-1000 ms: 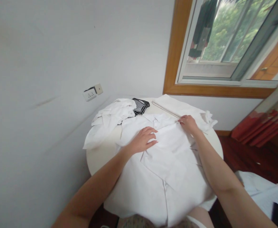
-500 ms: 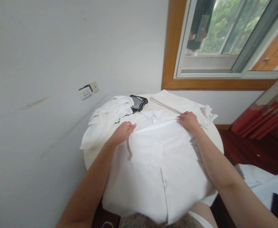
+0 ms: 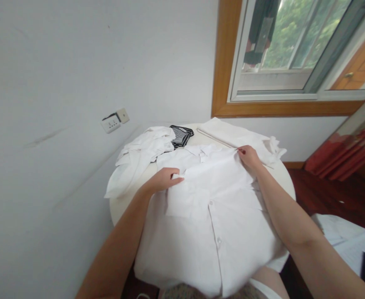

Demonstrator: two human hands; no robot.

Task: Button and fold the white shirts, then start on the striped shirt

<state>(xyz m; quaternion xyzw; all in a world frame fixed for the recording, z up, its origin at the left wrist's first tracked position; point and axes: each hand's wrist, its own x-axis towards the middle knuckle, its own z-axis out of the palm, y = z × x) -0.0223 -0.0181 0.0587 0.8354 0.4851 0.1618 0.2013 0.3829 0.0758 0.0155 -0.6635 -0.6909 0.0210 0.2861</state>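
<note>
A white button-up shirt (image 3: 185, 232) is spread over the round table (image 3: 118, 209), its lower part hanging over the near edge towards my lap. Two buttons show along its front placket. My left hand (image 3: 165, 179) pinches the cloth at the left side, thumb and fingers on either side of it. On the far right, my right hand (image 3: 248, 156) grips another bit of the shirt between thumb and fingertips. The cloth is drawn fairly taut between both hands, and a collar-like part lies just beyond.
Crumpled white clothing (image 3: 148, 145) lies at the table's back left, beside a black striped garment (image 3: 181, 136). A folded white garment (image 3: 229, 131) rests at the back right. The wall has a socket (image 3: 111, 123) and a window (image 3: 291, 45). Papers (image 3: 357, 245) are at lower right.
My left hand has come slightly nearer and rotated, its thumb now apart from the fingers around the cloth. The shirt front has flattened, showing another button. My right hand has barely shifted.
</note>
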